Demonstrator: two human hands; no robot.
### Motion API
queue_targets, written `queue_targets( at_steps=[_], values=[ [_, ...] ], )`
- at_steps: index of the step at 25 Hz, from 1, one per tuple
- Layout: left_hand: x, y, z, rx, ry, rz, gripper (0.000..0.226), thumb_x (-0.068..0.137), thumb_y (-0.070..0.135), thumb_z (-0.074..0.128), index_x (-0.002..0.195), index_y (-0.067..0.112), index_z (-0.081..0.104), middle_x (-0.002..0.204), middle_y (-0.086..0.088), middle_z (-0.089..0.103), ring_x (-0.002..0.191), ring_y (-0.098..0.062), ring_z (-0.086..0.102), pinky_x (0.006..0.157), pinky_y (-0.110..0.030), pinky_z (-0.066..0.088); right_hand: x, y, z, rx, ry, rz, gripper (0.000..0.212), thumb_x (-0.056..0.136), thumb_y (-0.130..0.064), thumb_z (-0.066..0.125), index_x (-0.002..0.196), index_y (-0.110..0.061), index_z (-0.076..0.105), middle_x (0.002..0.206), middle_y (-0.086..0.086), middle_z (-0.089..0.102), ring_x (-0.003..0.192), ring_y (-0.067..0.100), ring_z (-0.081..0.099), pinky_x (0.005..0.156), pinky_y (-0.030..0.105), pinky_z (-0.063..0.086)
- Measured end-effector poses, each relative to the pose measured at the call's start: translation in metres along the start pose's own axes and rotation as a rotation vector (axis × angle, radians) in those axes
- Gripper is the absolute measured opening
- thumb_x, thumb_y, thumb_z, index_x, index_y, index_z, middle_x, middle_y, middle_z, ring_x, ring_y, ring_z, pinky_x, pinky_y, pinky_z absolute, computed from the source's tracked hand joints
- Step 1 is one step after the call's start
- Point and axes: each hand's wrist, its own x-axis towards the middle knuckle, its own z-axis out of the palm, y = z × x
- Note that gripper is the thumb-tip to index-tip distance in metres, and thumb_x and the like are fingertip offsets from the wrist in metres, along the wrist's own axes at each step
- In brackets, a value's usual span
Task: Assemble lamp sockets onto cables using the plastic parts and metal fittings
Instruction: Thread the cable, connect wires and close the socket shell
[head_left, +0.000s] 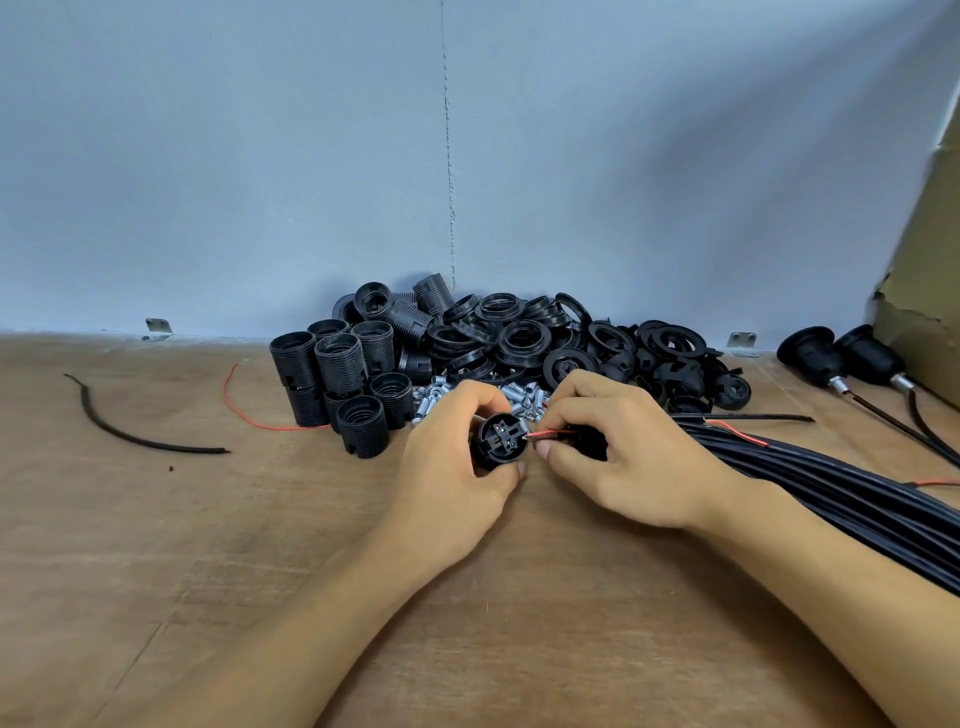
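My left hand (457, 457) grips a black lamp socket body (500, 440), its terminal end turned toward my right hand. My right hand (618, 452) pinches the red wire (553, 433) of a black cable, whose bare tip touches the socket's terminal side. A black plastic part (589, 441) sits on that cable under my right fingers. Behind the hands lie threaded black socket shells (337, 374), a heap of black rings and caps (545, 338), and small metal fittings (514, 395).
A bundle of black cables (831, 493) runs off to the right on the wooden table (208, 545). Two assembled sockets on cables (841, 358) lie at the far right beside a cardboard box (924, 291). A loose black cable piece (135, 436) and red wire (244, 410) lie at left.
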Motion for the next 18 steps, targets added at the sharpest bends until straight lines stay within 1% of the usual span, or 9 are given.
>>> queue_targets(
  at_steps=[3,6,8,10,12,14,15,16,18],
  values=[
    [0.0,0.0,-0.001,0.021,-0.003,0.001,0.048,0.073,0.005,0.083,0.1,0.033,0.056,0.099,0.013,0.064,0.097,-0.007,0.062,0.088,-0.04,0.054,0.0,-0.001,-0.001,0.049,0.028,-0.003,0.009,0.091,-0.015,0.068,0.086,-0.021,0.074,0.093,-0.008,0.061,0.089,0.009,0.059,0.076,0.017,0.043],
    [0.0,0.0,-0.001,0.047,0.002,0.015,0.049,0.073,0.005,0.083,0.097,0.037,0.054,0.097,0.015,0.064,0.095,-0.005,0.061,0.086,-0.033,0.052,0.0,-0.002,-0.003,0.058,0.017,0.017,0.013,0.088,-0.011,0.069,0.083,-0.022,0.073,0.09,-0.009,0.063,0.087,0.008,0.059,0.073,0.012,0.04],
    [0.0,0.0,0.0,0.048,0.01,0.027,0.048,0.074,0.005,0.082,0.097,0.036,0.055,0.096,0.015,0.064,0.094,-0.006,0.061,0.085,-0.033,0.053,0.0,-0.003,-0.003,0.063,-0.006,0.035,0.016,0.084,-0.008,0.07,0.081,-0.023,0.073,0.09,-0.01,0.063,0.086,0.007,0.059,0.072,0.009,0.038],
    [0.0,-0.002,0.0,0.05,0.011,0.033,0.046,0.074,0.005,0.082,0.099,0.033,0.056,0.098,0.014,0.064,0.095,-0.007,0.062,0.086,-0.037,0.054,0.0,-0.004,-0.003,0.059,-0.027,0.041,0.016,0.082,-0.007,0.07,0.079,-0.023,0.072,0.089,-0.011,0.062,0.087,0.007,0.059,0.07,0.008,0.038],
    [0.001,-0.005,0.0,0.074,0.014,0.042,0.048,0.072,0.004,0.083,0.101,0.031,0.055,0.1,0.014,0.062,0.097,-0.008,0.062,0.088,-0.036,0.053,-0.001,-0.004,-0.003,0.053,-0.039,0.032,0.015,0.08,-0.008,0.069,0.078,-0.023,0.068,0.088,-0.013,0.06,0.087,0.009,0.059,0.071,0.012,0.039],
    [0.002,-0.007,-0.001,0.12,0.01,0.069,0.052,0.072,0.005,0.083,0.102,0.035,0.051,0.101,0.017,0.06,0.099,-0.005,0.059,0.087,-0.027,0.05,-0.001,-0.003,-0.003,0.035,-0.054,0.02,0.015,0.077,-0.009,0.067,0.079,-0.024,0.065,0.088,-0.013,0.057,0.086,0.01,0.058,0.076,0.023,0.045],
    [0.003,-0.008,-0.003,0.148,0.002,0.088,0.055,0.072,0.007,0.083,0.102,0.038,0.048,0.102,0.019,0.058,0.1,-0.004,0.057,0.085,-0.021,0.046,-0.001,-0.003,-0.003,0.016,-0.062,0.012,0.015,0.076,-0.009,0.066,0.08,-0.024,0.064,0.088,-0.013,0.057,0.086,0.009,0.057,0.077,0.025,0.046],
    [0.003,-0.009,-0.004,0.177,-0.009,0.104,0.057,0.073,0.008,0.082,0.102,0.04,0.046,0.103,0.02,0.056,0.1,-0.003,0.056,0.083,-0.018,0.045,-0.001,-0.003,-0.003,-0.007,-0.07,0.002,0.015,0.076,-0.009,0.066,0.082,-0.024,0.064,0.088,-0.013,0.056,0.086,0.008,0.056,0.078,0.025,0.045],
    [0.003,-0.011,-0.005,0.223,-0.031,0.123,0.058,0.075,0.011,0.081,0.104,0.043,0.043,0.105,0.023,0.053,0.1,-0.005,0.054,0.08,-0.021,0.046,-0.001,-0.002,-0.002,-0.048,-0.082,-0.015,0.014,0.078,-0.009,0.066,0.083,-0.022,0.066,0.088,-0.012,0.056,0.086,0.008,0.055,0.079,0.024,0.044]
  ],
)
